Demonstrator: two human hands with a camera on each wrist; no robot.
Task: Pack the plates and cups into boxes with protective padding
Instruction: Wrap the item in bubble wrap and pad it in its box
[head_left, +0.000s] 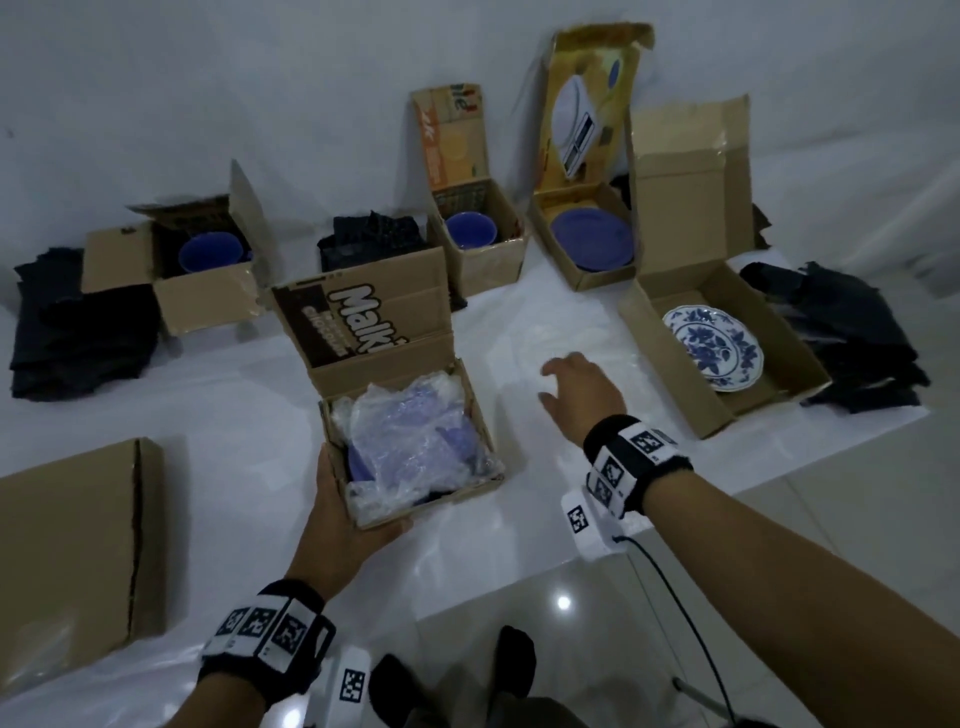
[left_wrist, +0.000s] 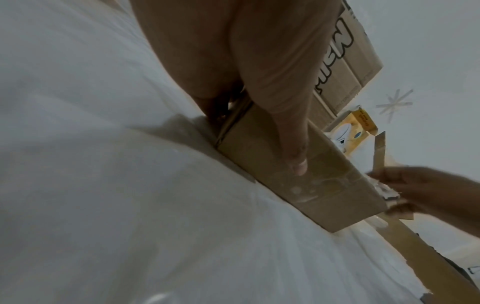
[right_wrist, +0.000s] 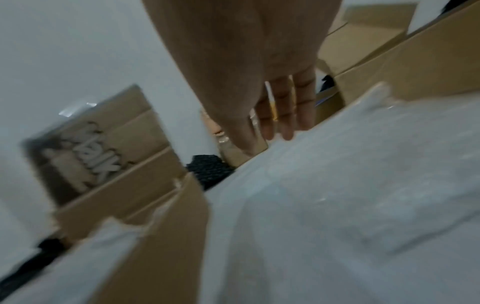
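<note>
An open Malkist box (head_left: 384, 358) sits on the white cover with bubble wrap (head_left: 410, 431) bunched over a blue dish inside. My left hand (head_left: 343, 499) grips its near left corner; the thumb (left_wrist: 293, 144) lies along the front wall (left_wrist: 324, 195). To the right of that box my right hand (head_left: 576, 384) reaches forward, empty, with straight fingers (right_wrist: 285, 115) over a clear crinkled sheet (right_wrist: 363, 185). Further right, a blue-and-white plate (head_left: 714, 345) lies bare in a shallow box (head_left: 675, 389).
At the back, open boxes hold a blue plate (head_left: 592, 241) and two blue cups (head_left: 470, 231) (head_left: 210, 257). Dark cloth piles lie at the left (head_left: 83, 332), back middle (head_left: 374, 239) and right (head_left: 852, 332). A closed flat carton (head_left: 72, 535) sits near left.
</note>
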